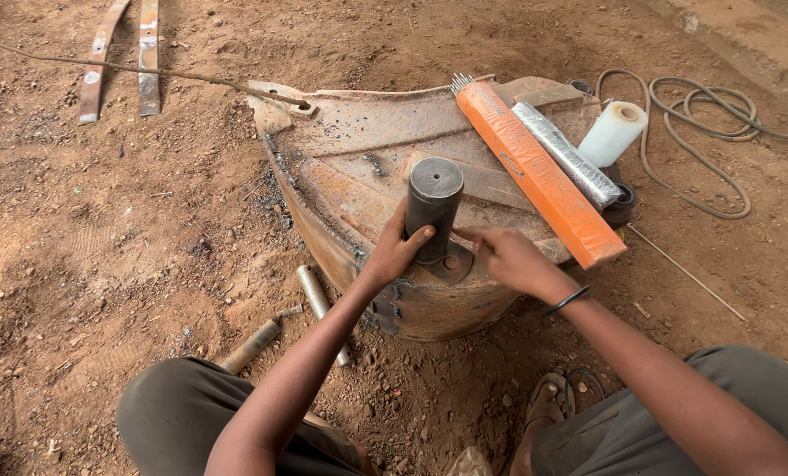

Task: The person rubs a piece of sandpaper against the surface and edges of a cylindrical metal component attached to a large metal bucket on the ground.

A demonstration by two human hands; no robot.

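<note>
While the person squats on the brown soil [103, 264], a big rusty steel part [358, 167], curved like a bucket shell, lies on the ground between the knees. It is the largest thing in the view, and its upper plates show weld marks and dark burnt spots.

On the right part of the shell lies a long orange box [539, 176], with thin metal rods coming out at its far end. Just beside the box lies a silver packet [566, 154], and next to that a white roll [612, 132]. Behind them a grey cable [702, 123] is coiled on the soil. Far at the top left two flat steel strips [125, 57] lie side by side.

A dark steel pin [433, 207], a thick cylinder, stands upright on the near edge of the shell, with its lower end in a flat plate with a hole [451, 263]. The left hand [395, 251] is wrapped around the lower part of the pin, thumb on the front, so it grips the pin. The right hand [510, 257] rests just beside the pin with the fingers pointing to its base; the fingers are loosely together, and I cannot tell if they pinch something.

On the soil left of the shell lie two short pipes [310, 295], near the left forearm.
</note>
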